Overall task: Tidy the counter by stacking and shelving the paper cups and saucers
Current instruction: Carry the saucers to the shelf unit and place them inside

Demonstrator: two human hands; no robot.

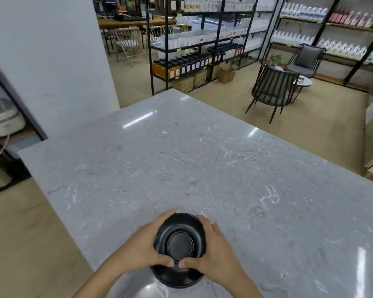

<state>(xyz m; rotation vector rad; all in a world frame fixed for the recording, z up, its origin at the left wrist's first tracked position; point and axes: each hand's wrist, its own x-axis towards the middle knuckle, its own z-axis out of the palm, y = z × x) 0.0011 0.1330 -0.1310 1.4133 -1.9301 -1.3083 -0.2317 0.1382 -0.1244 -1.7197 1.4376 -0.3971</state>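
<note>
Head view. Grey marbled counter (202, 158) across most of the frame, glossy, with streaks of reflected ceiling light. Near edge, centre: stack of black saucers (179, 239), top piece round with a raised inner ring, a lower and wider black piece (177, 278) showing beneath it at the near side (count of pieces in the stack not determinable). Whether the stack sits on the counter or is held just above it: cannot tell.

Left hand (142, 244) clamped on the left rim of the stack, fingers curled round the far side, thumb pressed across the near edge. Right hand (220, 248) clamped on the right rim likewise, fingers wrapped over the far-right side, thumb laid on the near edge. Thumb tips almost touching each other at the near middle of the top saucer. Both forearms entering from the bottom of the frame.

Beyond the counter, far centre: black metal shelving (202, 39) loaded with bottles and jars, cardboard boxes on the floor beneath. Far right: black slatted chair (271, 91), beside a small round white table (304, 82), and further wall shelves of white bottles. Left: white pillar (52, 61), close to the counter's far-left corner.
</note>
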